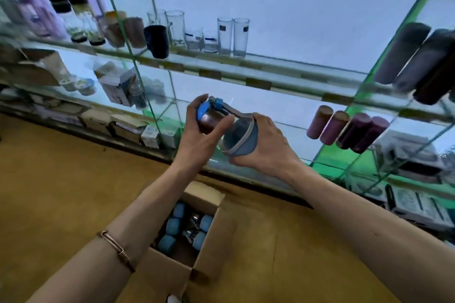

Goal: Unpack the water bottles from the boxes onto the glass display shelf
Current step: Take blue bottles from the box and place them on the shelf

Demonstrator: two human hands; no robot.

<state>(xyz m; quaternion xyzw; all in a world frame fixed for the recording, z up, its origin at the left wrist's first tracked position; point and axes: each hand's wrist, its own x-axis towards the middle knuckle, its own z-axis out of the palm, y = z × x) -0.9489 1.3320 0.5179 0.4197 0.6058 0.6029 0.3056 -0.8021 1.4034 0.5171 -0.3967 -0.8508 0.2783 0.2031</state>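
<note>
We hold a blue-capped water bottle [222, 128]: left hand [197, 135] grips its cap, right hand [267, 149] its sleeved base; no writing legible.

clear drinking glasses [232, 36] stand upright — dark flasks [416, 61] far right.

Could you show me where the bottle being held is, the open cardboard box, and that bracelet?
water bottle [237, 135]: head view, on its clear body near the blue base.
cardboard box [209, 241]: head view, on its right wall.
bracelet [118, 249]: head view, on the band across the left forearm.
</note>
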